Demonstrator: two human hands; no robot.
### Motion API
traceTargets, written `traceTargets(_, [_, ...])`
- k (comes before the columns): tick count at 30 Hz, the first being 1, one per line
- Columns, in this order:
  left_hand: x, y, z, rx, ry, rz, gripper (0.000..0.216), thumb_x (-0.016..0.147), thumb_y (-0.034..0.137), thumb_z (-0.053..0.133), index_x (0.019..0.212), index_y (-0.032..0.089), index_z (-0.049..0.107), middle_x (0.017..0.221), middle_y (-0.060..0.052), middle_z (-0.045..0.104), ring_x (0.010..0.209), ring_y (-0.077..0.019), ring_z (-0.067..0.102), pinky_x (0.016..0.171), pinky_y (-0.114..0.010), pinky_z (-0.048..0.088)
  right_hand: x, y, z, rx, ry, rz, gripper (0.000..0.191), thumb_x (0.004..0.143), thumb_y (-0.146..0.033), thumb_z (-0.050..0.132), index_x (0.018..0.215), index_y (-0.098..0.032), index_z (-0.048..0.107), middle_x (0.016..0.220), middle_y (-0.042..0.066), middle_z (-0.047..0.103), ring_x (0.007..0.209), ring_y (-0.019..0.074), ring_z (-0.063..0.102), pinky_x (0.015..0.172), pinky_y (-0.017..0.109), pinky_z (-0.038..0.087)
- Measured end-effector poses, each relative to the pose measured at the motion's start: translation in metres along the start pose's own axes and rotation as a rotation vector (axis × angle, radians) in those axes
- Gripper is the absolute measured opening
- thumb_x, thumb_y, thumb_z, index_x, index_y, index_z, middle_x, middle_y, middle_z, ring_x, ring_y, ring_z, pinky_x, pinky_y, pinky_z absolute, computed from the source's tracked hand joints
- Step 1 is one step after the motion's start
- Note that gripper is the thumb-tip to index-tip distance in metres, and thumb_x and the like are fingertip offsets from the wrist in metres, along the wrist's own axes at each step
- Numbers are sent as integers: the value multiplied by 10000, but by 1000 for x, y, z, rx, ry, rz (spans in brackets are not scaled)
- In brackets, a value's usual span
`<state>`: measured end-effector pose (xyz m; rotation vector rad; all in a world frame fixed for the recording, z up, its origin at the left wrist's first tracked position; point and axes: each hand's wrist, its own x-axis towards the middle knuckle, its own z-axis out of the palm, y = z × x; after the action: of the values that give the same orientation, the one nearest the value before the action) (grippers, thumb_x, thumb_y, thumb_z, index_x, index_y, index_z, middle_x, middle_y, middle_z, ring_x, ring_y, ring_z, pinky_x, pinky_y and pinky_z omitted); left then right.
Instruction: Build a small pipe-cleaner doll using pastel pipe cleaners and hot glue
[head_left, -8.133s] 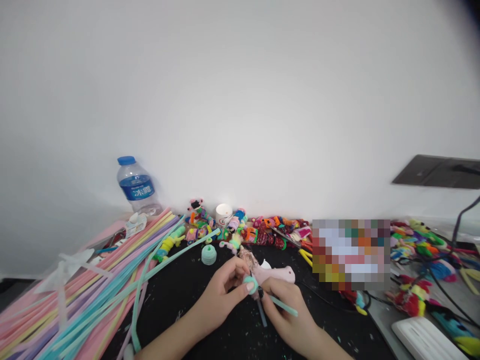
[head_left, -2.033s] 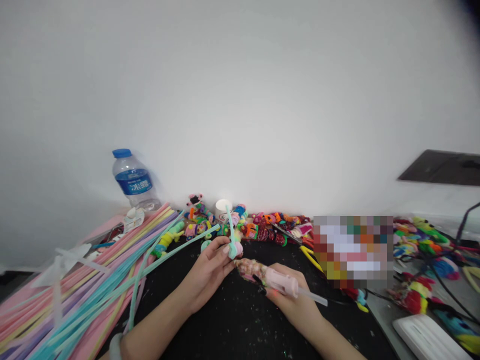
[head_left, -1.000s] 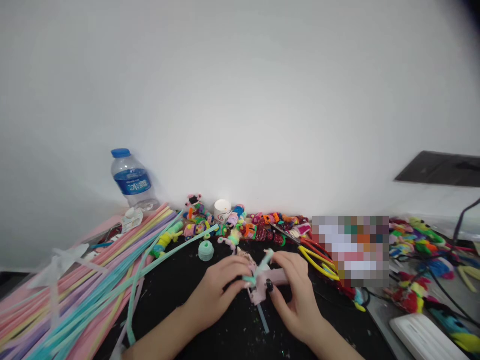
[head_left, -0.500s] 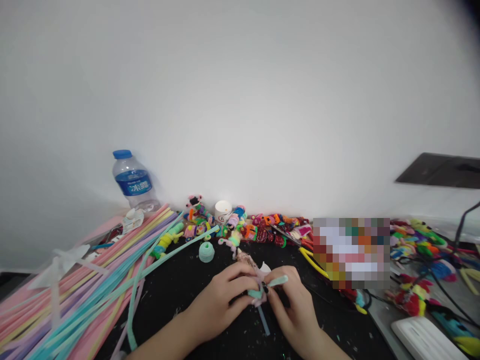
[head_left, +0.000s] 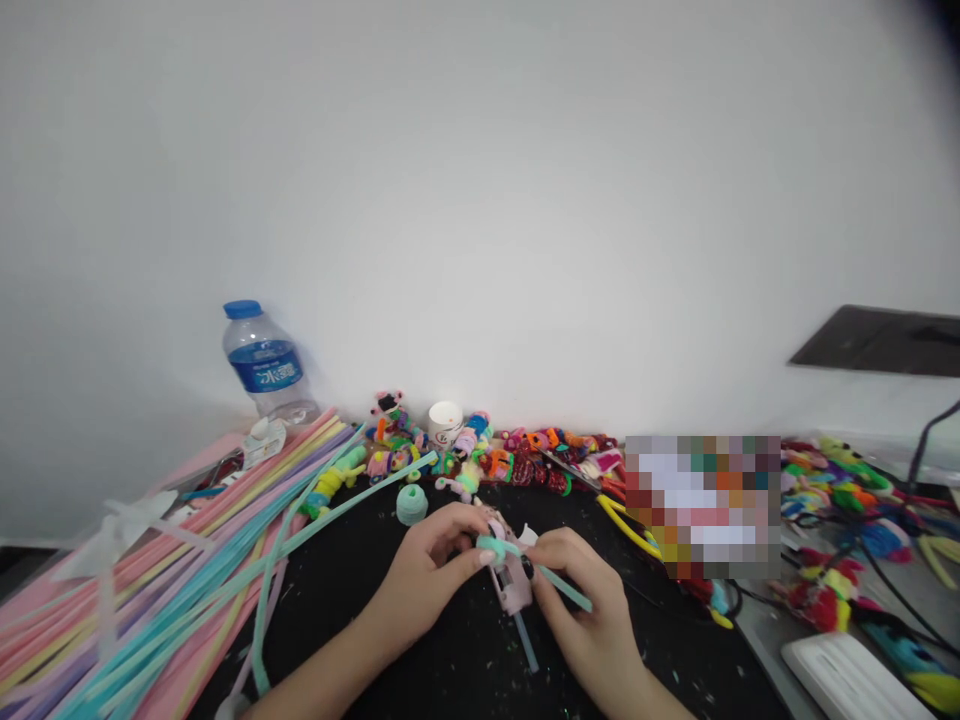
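Between my hands is a mint-green pipe cleaner, its coiled part [head_left: 493, 547] at the left fingertips and a straight tail [head_left: 568, 590] slanting down under the right fingers. My left hand [head_left: 439, 560] is closed in a pinch on the coiled part. My right hand [head_left: 585, 590] pinches the strip farther along; a small black bit shows at its fingertips, too small to name. Just below the fingers lies a pink tool [head_left: 514, 592] resembling a small glue gun, with a translucent stick [head_left: 527, 642] poking out toward me. A mint-green coiled piece [head_left: 412, 505] sits beyond my left hand.
Bundled pastel pipe cleaners [head_left: 187, 560] spread across the left. A water bottle [head_left: 266, 365] and paper cup [head_left: 445, 424] stand near the wall. Colourful pipe-cleaner figures [head_left: 532, 455] line the back. Yellow-handled scissors [head_left: 626, 525], black cables [head_left: 896, 575] and a white device [head_left: 847, 675] are at right.
Both hands have shifted slightly, the left one up and away, uncovering more of the pink tool. The pipe cleaner's tail has swung from pointing up-right to down-right.
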<state>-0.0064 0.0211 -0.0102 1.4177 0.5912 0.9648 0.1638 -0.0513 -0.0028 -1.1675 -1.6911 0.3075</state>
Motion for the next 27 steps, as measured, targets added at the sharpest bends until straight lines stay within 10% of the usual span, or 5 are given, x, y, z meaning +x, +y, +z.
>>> traceTargets(27, [-3, 0, 8, -375, 46, -151, 142, 713, 169, 697, 788, 151, 577, 770, 4, 621, 740, -106, 545, 688, -214, 408, -11, -4, 4, -294, -229, -261, 258, 814, -44, 442, 1020, -151, 553, 718, 60, 663, 615, 177, 606, 569, 279, 481])
